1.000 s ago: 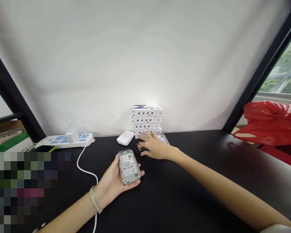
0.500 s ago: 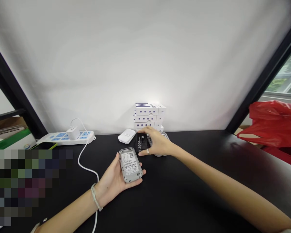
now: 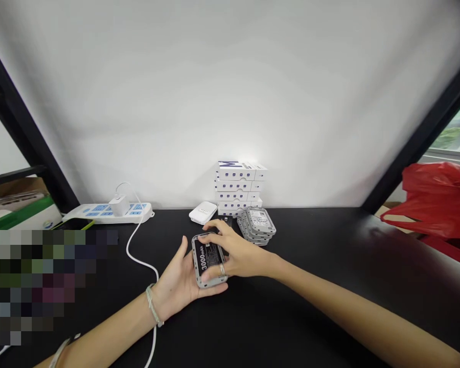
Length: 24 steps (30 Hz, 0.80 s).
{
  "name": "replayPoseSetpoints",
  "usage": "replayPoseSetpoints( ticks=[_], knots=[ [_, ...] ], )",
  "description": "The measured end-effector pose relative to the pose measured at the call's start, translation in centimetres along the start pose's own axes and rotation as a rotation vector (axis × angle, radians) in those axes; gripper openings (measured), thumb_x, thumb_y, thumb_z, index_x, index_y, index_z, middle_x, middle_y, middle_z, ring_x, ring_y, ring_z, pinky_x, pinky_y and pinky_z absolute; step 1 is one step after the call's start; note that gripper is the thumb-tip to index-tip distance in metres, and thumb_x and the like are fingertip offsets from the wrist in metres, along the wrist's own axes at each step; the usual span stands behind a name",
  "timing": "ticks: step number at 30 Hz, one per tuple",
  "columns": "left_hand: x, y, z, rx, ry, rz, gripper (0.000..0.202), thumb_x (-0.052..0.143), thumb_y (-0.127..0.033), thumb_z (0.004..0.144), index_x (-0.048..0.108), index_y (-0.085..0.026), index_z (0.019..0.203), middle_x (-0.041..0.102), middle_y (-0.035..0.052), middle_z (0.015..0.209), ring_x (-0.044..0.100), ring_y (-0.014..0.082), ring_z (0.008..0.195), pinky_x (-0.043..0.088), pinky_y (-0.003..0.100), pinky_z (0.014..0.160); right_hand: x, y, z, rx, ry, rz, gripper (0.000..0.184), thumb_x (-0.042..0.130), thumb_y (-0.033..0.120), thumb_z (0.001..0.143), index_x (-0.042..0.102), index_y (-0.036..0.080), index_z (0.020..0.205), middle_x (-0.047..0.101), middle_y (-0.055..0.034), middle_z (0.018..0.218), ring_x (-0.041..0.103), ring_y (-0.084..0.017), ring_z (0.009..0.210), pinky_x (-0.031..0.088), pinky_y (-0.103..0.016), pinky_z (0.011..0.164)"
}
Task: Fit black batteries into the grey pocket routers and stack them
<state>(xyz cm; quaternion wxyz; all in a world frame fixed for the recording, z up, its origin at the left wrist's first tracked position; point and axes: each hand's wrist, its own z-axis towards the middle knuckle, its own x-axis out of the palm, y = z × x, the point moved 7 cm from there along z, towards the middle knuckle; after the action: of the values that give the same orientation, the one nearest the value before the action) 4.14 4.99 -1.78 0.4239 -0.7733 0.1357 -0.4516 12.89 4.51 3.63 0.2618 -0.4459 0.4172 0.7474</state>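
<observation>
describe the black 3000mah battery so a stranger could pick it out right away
On the black table, below a stack of white boxes, the left hand cradles a grey device under the right hand. The black battery sits in that device's back, with white 3000mAh print, unlike the grey devices stacked nearby with pale labels.

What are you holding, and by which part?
The left hand cradles a gray device underneath; the right hand grips its black 3000mAh battery at the edges.
</observation>
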Motion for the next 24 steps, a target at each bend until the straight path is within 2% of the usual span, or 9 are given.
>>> replayPoseSetpoints(
  ticks=[3, 5, 9, 12, 15, 18, 21, 22, 24],
  knots=[
    [-0.2, 0.2, -0.1, 0.001, -0.023, -0.008, 0.06, 0.037, -0.068, 0.07, 0.05, -0.03, 0.115, 0.054, 0.0043, 0.123, 0.051, 0.0273, 0.116, 0.025, 0.057, 0.113, 0.5, 0.5, -0.3, -0.033, 0.079, -0.113, 0.089, 0.057, 0.067, 0.063, 0.033, 0.021, 0.135, 0.009, -0.0065, 0.136, 0.013, -0.022, 0.129, 0.022, -0.041, 0.112],
    [-0.1, 0.3, -0.1, 0.003, -0.029, 0.008, 0.063, 0.037, -0.07, 0.068, 0.049, -0.03, 0.116, 0.054, 0.004, 0.123, 0.049, 0.0265, 0.118, 0.027, 0.053, 0.112, 0.8, 0.6, -0.4, -0.054, 0.092, -0.174, 0.093, 0.058, 0.067, 0.063, 0.03, 0.017, 0.137, 0.009, -0.0079, 0.136, 0.008, -0.024, 0.131, 0.017, -0.043, 0.113],
    [0.1, 0.3, -0.1, 0.017, -0.031, 0.034, 0.065, 0.036, -0.072, 0.067, 0.046, -0.033, 0.118, 0.054, 0.0037, 0.122, 0.05, 0.0247, 0.116, 0.042, 0.039, 0.096, 1.4, 0.7, -0.6, -0.07, 0.065, -0.209, 0.098, 0.062, 0.063, 0.06, 0.027, 0.014, 0.138, 0.017, -0.0103, 0.133, 0.018, -0.021, 0.126, 0.024, -0.039, 0.11],
    [0.3, 0.2, 0.0, 0.013, -0.024, 0.069, 0.067, 0.034, -0.074, 0.066, 0.045, -0.034, 0.118, 0.054, 0.0049, 0.122, 0.05, 0.0284, 0.115, 0.043, 0.041, 0.09, 0.6, 1.4, -0.7, -0.078, 0.064, -0.168, 0.103, 0.066, 0.058, 0.057, 0.021, 0.018, 0.141, 0.022, -0.0098, 0.13, 0.024, -0.018, 0.121, 0.032, -0.032, 0.105],
    [0.6, 0.2, 0.0, -0.01, 0.041, 0.08, 0.074, 0.031, -0.076, 0.064, 0.046, -0.028, 0.119, 0.054, 0.0087, 0.121, 0.049, 0.0322, 0.116, 0.033, 0.051, 0.103, -2.3, 2.0, -1.2, -0.103, 0.115, -0.083, 0.095, 0.069, 0.051, 0.055, 0.028, 0.019, 0.135, 0.029, -0.0079, 0.124, 0.032, -0.012, 0.115, 0.037, -0.021, 0.099],
    [0.6, 0.2, 0.0, -0.029, 0.078, 0.06, 0.08, 0.032, -0.077, 0.063, 0.044, -0.024, 0.121, 0.055, 0.0126, 0.119, 0.048, 0.0345, 0.117, 0.021, 0.054, 0.112, -6.3, 0.8, -2.6, -0.046, 0.242, 0.023, 0.083, 0.07, 0.048, 0.056, 0.035, 0.019, 0.126, 0.034, -0.0049, 0.121, 0.039, -0.006, 0.107, 0.04, -0.014, 0.093],
    [0.3, 0.2, 0.0, -0.032, 0.07, 0.051, 0.078, 0.033, -0.075, 0.064, 0.043, -0.023, 0.122, 0.055, 0.0143, 0.119, 0.048, 0.0347, 0.118, 0.02, 0.054, 0.113, -10.3, -2.4, -5.2, 0.071, 0.376, 0.134, 0.083, 0.069, 0.046, 0.057, 0.033, 0.015, 0.124, 0.032, -0.0062, 0.125, 0.04, -0.007, 0.111, 0.039, -0.013, 0.097],
    [0.3, 0.3, 0.0, -0.034, 0.072, 0.055, 0.077, 0.033, -0.074, 0.065, 0.044, -0.022, 0.121, 0.055, 0.0146, 0.119, 0.048, 0.0348, 0.118, 0.02, 0.054, 0.112, -11.5, -3.9, -6.2, 0.121, 0.391, 0.149, 0.082, 0.07, 0.046, 0.057, 0.033, 0.015, 0.124, 0.031, -0.0062, 0.126, 0.039, -0.008, 0.115, 0.038, -0.013, 0.099],
    [0.4, 0.3, 0.1, -0.038, 0.078, 0.068, 0.077, 0.033, -0.073, 0.065, 0.045, -0.021, 0.12, 0.056, 0.015, 0.118, 0.049, 0.0348, 0.117, 0.021, 0.053, 0.112, -13.7, -7.6, -7.9, 0.266, 0.334, 0.102, 0.08, 0.071, 0.047, 0.054, 0.037, 0.016, 0.12, 0.03, -0.0059, 0.128, 0.036, -0.012, 0.12, 0.038, -0.015, 0.102]
  ],
)
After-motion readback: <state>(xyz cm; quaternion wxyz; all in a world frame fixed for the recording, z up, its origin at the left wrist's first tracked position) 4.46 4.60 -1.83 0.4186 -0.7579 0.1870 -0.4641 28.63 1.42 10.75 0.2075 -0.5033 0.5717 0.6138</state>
